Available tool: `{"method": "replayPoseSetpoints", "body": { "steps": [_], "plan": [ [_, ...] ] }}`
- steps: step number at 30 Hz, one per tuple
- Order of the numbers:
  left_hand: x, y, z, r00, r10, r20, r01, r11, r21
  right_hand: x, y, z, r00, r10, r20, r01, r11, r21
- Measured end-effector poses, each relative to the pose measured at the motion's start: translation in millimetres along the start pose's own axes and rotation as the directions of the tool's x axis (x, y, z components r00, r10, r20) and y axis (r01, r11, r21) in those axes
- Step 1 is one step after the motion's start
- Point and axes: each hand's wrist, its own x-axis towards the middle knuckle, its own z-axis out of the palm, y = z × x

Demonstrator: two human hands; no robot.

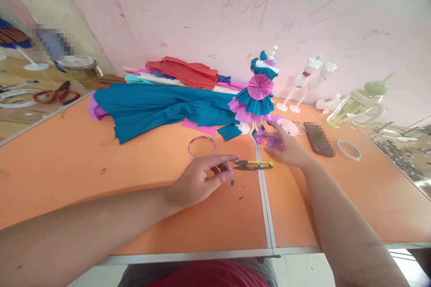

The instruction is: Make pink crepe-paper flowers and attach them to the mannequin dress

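Note:
My left hand (202,179) hovers over the orange table, index finger stretched, the others loosely curled, with nothing held. Its fingertips are close to the points of yellow-and-black thread snips (254,165); whether they touch is unclear. My right hand (286,145) reaches in with spread fingers beside purple crepe paper scraps (274,142) and a small purple paper flower (260,136); no firm grip on them shows. Behind it stands a small dress form in a teal and purple paper dress (254,101), with a pleated pink-purple rosette (260,87) on its front.
Teal crepe paper (161,107) spreads across the back left, with a folded red piece (183,71) behind. A metal ring (201,147) lies near my left hand. At right are a blurred-out brown object (319,139), a tape roll (349,150) and white mini dress forms (308,71). Orange-handled scissors (57,94) lie far left.

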Motion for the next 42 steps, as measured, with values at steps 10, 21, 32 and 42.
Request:
{"method": "replayPoseSetpoints", "body": {
  "steps": [10, 21, 32, 42],
  "plan": [
    [0, 1, 0.4, 0.998, 0.02, 0.061, -0.019, 1.0, -0.022, 5, 15, 35, 0.996, 0.024, -0.081, -0.041, 0.976, -0.213],
    [2, 0, 1.0, 0.998, -0.051, 0.043, 0.051, 0.999, -0.011, 1, -10, -4, 0.951, 0.306, 0.053, -0.308, 0.911, 0.275],
    [9, -7, 2.3, 0.985, -0.156, 0.078, 0.171, 0.949, -0.265, -10, -83, 35, 0.696, 0.186, 0.694, -0.699, 0.396, 0.595],
    [11, -5, 0.6, 0.944, -0.319, 0.08, 0.329, 0.913, -0.242, -13, -86, 34, 0.935, 0.261, 0.24, -0.35, 0.786, 0.51]
  ]
}}
